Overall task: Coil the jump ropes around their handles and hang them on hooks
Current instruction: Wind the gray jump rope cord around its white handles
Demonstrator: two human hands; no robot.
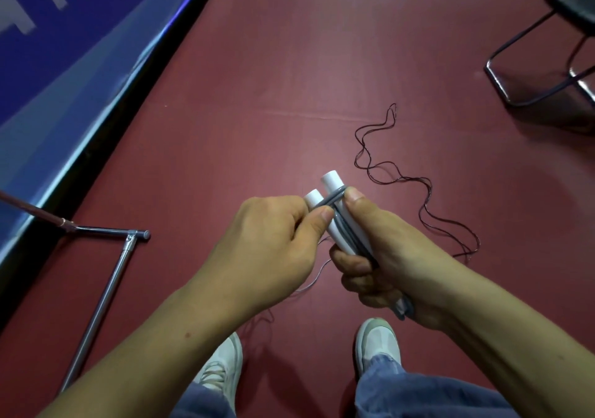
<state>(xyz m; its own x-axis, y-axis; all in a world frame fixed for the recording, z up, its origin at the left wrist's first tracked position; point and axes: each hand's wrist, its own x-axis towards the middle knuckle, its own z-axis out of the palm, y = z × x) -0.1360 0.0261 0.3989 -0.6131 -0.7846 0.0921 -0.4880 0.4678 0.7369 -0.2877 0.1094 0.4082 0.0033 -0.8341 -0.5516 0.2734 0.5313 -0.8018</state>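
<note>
1. From my remote post I am watching the right hand (386, 256) curling round the lower half of two white handles (335, 189), which it is holding side by side with their tops pointing away from the body.
2. The left hand (273, 243), touching the handles from their left, is pinching a grey cord (333, 199) between thumb and forefinger where it is crossing just below the handle tops.
3. A thin dark rope (425, 198) is lying in loose waves on the red floor (257, 95), beyond and to the right of the handles. Whether it is joining the grey cord I cannot tell.
4. I am judging the coiling step as barely begun, with about one turn showing.
5. The next move is calling for the left hand to carry the cord round both handles under steady tension while the right is keeping them pressed together.
6. No hooks are showing. A metal stand (106, 289) is lying well left of the handles.
</note>
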